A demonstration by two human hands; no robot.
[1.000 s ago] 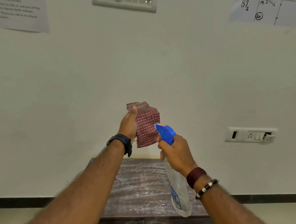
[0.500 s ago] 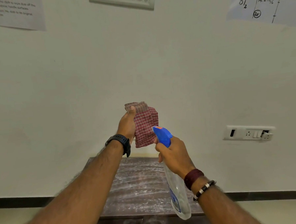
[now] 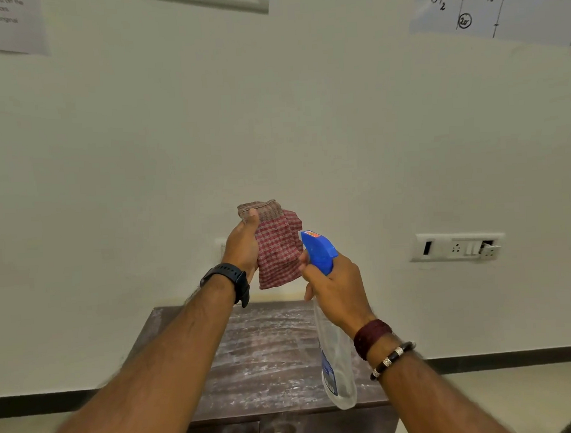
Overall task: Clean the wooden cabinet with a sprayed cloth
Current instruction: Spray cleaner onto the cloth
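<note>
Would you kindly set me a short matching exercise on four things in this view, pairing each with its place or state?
Things:
1. checked cloth
2. spray bottle
3. wooden cabinet
4. black watch

Places or states:
A. stands against the wall, top streaked pale
B. worn on the left wrist
C. gripped by the left hand
D. gripped by the right hand, nozzle toward the cloth

Pairs: 1-C, 2-D, 3-A, 4-B

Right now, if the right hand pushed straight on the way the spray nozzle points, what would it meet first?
Probably the checked cloth held up by the left hand; the right hand aims the spray bottle at it, though depth is unclear.
</note>
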